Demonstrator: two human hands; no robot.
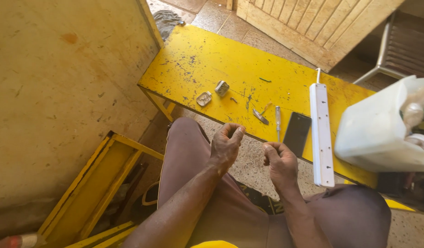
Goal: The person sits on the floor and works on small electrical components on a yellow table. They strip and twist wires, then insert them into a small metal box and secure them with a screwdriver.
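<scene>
The person is sitting with left hand (226,142) loosely curled, holding nothing visible, and right hand (278,158) pinching something tiny; screwdriver (277,120) and phone (297,133) are lying untouched near the yellow bench's (193,59) front edge.

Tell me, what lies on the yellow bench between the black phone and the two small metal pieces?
In the head view, between phone and metal pieces: a screwdriver and a small metal clip.

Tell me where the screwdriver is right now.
In the head view, the slim screwdriver with a clear handle lies on the yellow wooden bench near its front edge, between a small bent metal piece and a black smartphone.
</scene>
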